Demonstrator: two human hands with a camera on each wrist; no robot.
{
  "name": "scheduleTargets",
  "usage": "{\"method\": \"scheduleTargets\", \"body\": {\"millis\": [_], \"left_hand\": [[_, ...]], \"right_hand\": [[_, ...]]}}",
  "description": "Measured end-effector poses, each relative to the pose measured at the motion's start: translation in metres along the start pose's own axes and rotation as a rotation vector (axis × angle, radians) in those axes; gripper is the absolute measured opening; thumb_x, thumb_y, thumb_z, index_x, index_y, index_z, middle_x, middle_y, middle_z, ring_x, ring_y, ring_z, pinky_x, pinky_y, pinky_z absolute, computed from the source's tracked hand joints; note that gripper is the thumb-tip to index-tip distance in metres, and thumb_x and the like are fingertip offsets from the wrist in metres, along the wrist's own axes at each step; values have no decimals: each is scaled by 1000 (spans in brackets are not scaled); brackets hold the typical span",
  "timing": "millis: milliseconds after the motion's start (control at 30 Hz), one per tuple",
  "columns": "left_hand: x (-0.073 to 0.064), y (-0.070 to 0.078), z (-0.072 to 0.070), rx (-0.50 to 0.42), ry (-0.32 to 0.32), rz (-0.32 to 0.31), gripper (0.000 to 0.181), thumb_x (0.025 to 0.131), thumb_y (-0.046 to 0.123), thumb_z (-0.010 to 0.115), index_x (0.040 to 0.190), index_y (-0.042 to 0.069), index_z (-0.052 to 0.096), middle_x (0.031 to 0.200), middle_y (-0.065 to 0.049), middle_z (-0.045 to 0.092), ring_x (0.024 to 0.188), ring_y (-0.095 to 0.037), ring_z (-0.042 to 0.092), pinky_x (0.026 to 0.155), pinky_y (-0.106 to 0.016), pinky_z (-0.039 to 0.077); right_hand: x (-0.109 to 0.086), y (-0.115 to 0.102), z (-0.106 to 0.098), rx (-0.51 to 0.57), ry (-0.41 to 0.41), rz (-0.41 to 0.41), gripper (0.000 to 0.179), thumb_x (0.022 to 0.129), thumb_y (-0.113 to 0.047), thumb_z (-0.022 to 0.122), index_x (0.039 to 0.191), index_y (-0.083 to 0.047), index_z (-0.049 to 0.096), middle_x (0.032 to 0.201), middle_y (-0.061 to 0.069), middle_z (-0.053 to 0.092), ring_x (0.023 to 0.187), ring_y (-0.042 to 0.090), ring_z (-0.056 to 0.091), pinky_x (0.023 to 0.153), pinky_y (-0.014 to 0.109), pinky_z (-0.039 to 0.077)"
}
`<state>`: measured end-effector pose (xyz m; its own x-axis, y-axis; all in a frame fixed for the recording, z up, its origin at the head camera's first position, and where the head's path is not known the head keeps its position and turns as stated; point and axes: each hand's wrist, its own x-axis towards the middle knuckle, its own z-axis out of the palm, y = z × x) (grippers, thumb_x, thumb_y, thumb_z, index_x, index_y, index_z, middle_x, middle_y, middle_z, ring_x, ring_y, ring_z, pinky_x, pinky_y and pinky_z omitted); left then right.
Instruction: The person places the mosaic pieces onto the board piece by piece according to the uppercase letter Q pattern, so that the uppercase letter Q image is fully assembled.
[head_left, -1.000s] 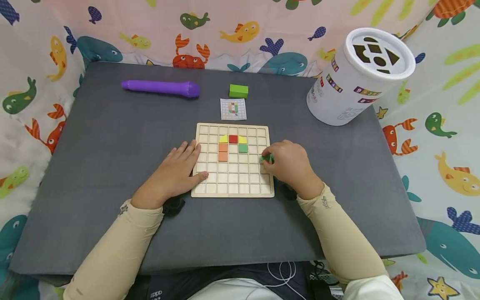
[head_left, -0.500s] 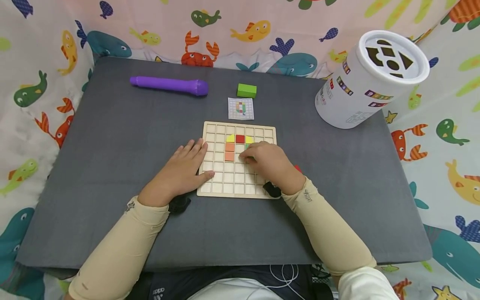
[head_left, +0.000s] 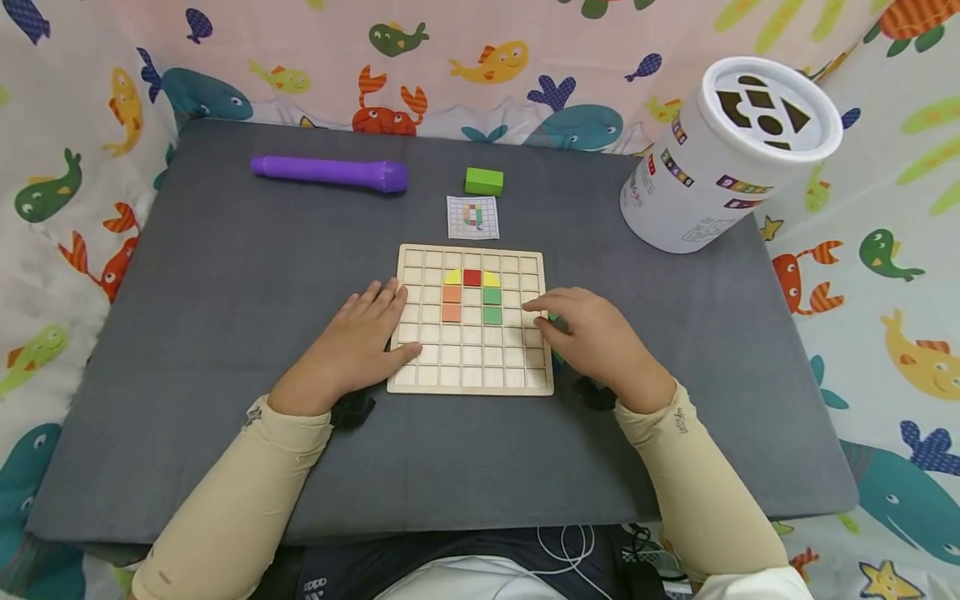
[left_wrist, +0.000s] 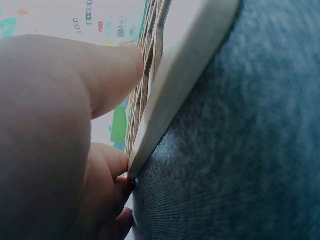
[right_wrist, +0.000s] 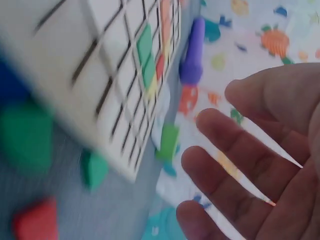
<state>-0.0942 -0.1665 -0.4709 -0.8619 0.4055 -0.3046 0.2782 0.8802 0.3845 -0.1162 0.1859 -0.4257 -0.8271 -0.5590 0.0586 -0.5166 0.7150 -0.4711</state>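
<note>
A square wooden grid board (head_left: 471,377) lies on the table. Set in its cells are a red tile (head_left: 472,277), yellow pieces (head_left: 453,277), two orange tiles (head_left: 451,294) and two green tiles (head_left: 492,316). My left hand (head_left: 337,357) rests on the board's left edge, fingers straight and thumb over the near cells. Over the right edge hovers my right hand (head_left: 603,343), its fingers loosely bent and holding nothing. Beside that edge, mostly hidden from the head view, lie loose green blocks (right_wrist: 27,137), a red block (right_wrist: 39,220) and a blue block (right_wrist: 11,85).
Behind the board lie a small pattern card (head_left: 473,218) and a lime green block (head_left: 483,181). A purple microphone-shaped stick (head_left: 330,172) is at the back left. At the back right stands a white tub (head_left: 690,200) with a lid of shaped holes.
My right hand went from the right edge onto the grid with a green tile, then let go and drew back right. A second green tile now sits below the first. The left hand stayed.
</note>
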Motion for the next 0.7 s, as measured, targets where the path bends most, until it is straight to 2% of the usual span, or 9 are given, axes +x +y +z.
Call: {"method": "scheduleTargets", "body": {"millis": [133, 200, 300, 367, 500, 600, 700], "left_hand": [[0, 1, 0, -2, 0, 4, 94, 109, 60, 48, 171, 6, 4, 178, -13, -3, 163, -34, -4, 130, -53, 0], [1, 1, 0, -1, -1, 6, 94, 109, 60, 48, 171, 5, 4, 178, -13, -2, 163, -35, -4, 130, -53, 0], [1, 0, 1, 4, -2, 4, 94, 109, 60, 48, 171, 5, 4, 178, -13, -2, 163, -35, -4, 130, -53, 0], [0, -1, 1, 7, -6, -2, 94, 109, 61, 47, 171, 6, 3, 178, -13, -3, 163, -34, -5, 130, -53, 0], [-1, 0, 1, 6, -6, -4, 94, 109, 60, 48, 171, 5, 4, 178, -14, -2, 163, -36, -4, 129, -55, 0], [0, 1, 1, 11, -5, -1, 94, 109, 60, 48, 171, 4, 4, 178, -15, -2, 163, -36, -4, 129, -55, 0], [2, 4, 1, 18, -8, 1, 94, 109, 60, 47, 171, 4, 4, 178, -15, -2, 163, -36, -3, 129, -55, 0]], "right_hand": [[-24, 19, -11, -10, 7, 107, 29, 100, -11, 76, 129, -8, 78, 127, 9, 73, 119, 32, 65, 99, 52, 53], [-35, 27, -11, -25, -15, 151, 30, 99, -14, 78, 129, -9, 78, 127, 9, 73, 121, 32, 65, 102, 54, 52], [-47, 36, -5, -75, -44, 189, 31, 96, -17, 81, 127, -10, 80, 126, 9, 72, 118, 33, 66, 99, 55, 53], [-55, 41, 1, -124, -33, 202, 30, 95, -17, 82, 125, -12, 81, 123, 10, 73, 113, 34, 67, 93, 55, 56], [-64, 45, 9, -213, 45, 241, 25, 94, -16, 83, 120, -18, 84, 115, 8, 75, 103, 34, 70, 77, 52, 59], [-64, 46, 12, -234, 81, 281, 20, 94, -20, 84, 114, -21, 86, 110, 5, 77, 97, 32, 71, 69, 51, 59], [-62, 46, 11, -241, 81, 323, 15, 94, -23, 83, 108, -20, 86, 105, 4, 78, 91, 29, 72, 64, 50, 58]]}}
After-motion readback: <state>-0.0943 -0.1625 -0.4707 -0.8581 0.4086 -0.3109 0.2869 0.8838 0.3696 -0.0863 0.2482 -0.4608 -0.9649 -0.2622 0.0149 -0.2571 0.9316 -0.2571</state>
